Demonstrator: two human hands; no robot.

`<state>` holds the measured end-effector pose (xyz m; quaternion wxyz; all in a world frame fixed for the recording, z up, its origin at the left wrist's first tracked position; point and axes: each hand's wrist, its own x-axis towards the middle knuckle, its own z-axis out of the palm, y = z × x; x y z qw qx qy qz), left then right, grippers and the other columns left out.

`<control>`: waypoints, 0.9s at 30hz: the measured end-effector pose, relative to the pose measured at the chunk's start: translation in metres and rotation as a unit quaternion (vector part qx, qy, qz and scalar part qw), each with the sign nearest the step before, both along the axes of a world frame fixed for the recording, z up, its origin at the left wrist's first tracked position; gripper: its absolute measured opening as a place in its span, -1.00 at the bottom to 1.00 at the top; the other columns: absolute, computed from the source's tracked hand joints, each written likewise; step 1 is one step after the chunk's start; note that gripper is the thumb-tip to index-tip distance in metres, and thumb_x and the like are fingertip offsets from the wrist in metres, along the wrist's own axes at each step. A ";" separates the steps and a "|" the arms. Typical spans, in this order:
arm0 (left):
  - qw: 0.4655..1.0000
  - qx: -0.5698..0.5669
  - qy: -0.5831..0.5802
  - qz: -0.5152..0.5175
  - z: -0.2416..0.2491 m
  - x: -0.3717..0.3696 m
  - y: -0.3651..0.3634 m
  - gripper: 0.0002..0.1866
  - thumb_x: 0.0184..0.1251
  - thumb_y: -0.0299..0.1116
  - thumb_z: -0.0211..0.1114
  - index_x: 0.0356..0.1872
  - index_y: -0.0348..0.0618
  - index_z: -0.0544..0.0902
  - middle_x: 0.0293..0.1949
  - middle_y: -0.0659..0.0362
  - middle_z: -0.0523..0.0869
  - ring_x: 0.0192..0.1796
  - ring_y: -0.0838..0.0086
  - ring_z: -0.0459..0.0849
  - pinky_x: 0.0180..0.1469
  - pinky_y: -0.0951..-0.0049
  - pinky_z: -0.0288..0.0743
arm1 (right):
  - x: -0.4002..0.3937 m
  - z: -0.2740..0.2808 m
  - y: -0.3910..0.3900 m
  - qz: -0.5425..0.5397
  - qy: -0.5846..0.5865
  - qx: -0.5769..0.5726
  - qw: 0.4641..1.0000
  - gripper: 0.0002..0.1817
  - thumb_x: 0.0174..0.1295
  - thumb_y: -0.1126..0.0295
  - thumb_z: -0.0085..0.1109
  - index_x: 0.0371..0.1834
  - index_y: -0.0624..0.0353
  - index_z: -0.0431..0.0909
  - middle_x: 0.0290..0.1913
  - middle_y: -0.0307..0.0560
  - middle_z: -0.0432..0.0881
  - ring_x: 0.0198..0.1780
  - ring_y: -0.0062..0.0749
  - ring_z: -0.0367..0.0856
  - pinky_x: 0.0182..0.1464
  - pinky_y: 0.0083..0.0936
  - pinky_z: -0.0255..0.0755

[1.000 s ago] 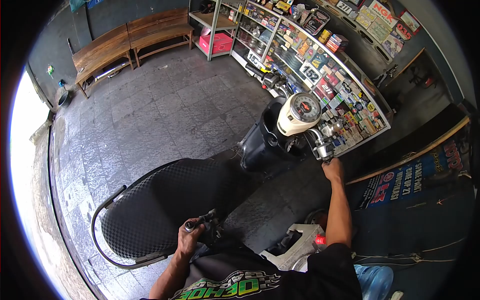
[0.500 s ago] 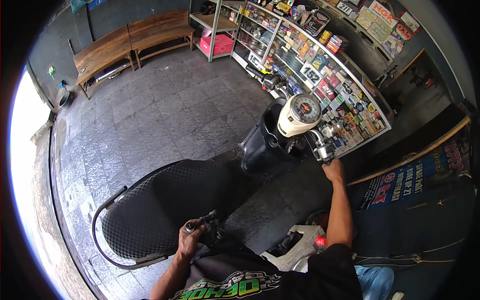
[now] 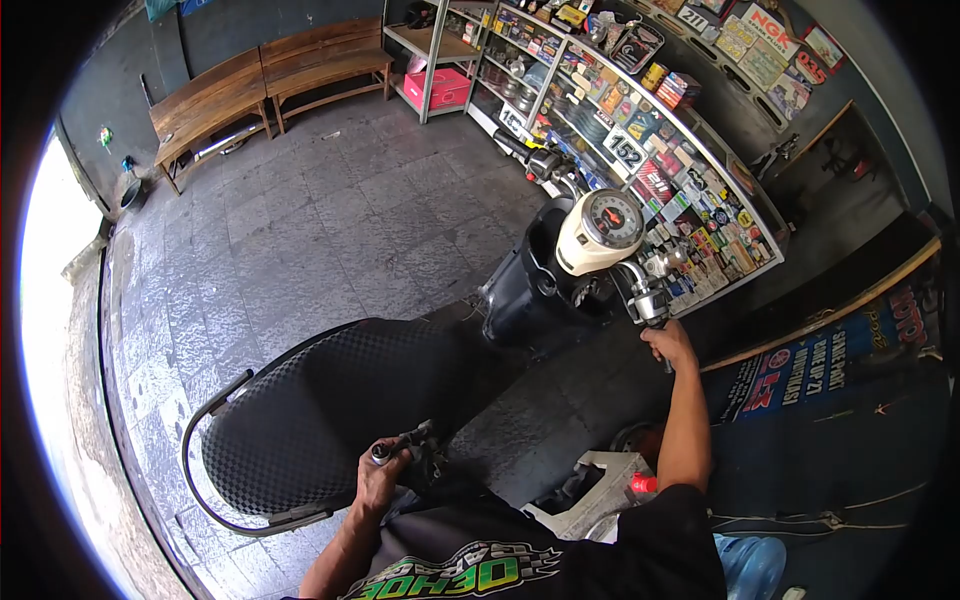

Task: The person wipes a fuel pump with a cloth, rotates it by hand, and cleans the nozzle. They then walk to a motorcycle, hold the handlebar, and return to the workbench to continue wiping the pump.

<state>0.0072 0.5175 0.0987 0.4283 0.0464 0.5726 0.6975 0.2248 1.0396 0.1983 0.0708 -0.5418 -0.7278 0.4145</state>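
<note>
A scooter with a black checkered seat stands before me, its cream headset with a round speedometer at the front. My right hand is closed around the dark handlebar grip, just below the silver lever mount. At the seat's near side, my left hand is closed around a dark tool with a shiny metal end; most of the tool is hidden by the fingers. Dark parts show right beside that hand. The other handlebar points toward the shelves.
A glass display case full of small packaged parts curves behind the scooter. Wooden benches line the far wall, beside a metal shelf with a pink box. By my right elbow is a pale machine part; a blue banner hangs at the right.
My right hand has shifted on the handlebar grip; its fingers and the grip's end below now show more. The left hand stays in place with the tool.
</note>
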 end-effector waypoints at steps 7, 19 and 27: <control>1.000 -0.001 -0.011 0.002 0.001 0.000 0.001 -0.70 0.31 -0.41 0.28 -0.02 -0.39 0.59 -0.20 0.13 0.73 -0.19 0.50 0.69 -0.07 0.44 0.60 | 0.000 0.000 -0.001 -0.001 -0.001 0.009 1.000 -0.86 0.04 0.46 0.27 -0.55 0.23 0.51 -0.69 -0.21 0.46 -0.75 -0.52 0.40 -0.71 -0.48 0.24; 0.999 -0.021 0.031 -0.015 0.003 0.001 -0.001 -0.69 0.30 -0.38 0.31 -0.03 -0.39 0.60 -0.20 0.11 0.73 -0.17 0.48 0.69 -0.01 0.41 0.59 | 0.002 -0.022 0.003 0.022 -0.103 0.239 0.965 -0.74 0.00 0.33 0.32 -0.40 0.36 0.63 -0.42 0.26 0.69 -0.34 0.06 0.73 -0.28 -0.18 0.55; 1.000 -0.011 0.007 -0.001 0.004 0.002 -0.002 -0.68 0.28 -0.37 0.32 -0.03 -0.37 0.60 -0.20 0.13 0.73 -0.17 0.49 0.68 -0.02 0.44 0.59 | -0.014 -0.003 -0.022 -0.036 -0.192 0.299 0.934 -0.68 0.01 0.28 0.34 -0.30 0.35 0.67 -0.19 0.38 0.67 -0.05 0.24 0.64 -0.03 -0.07 0.54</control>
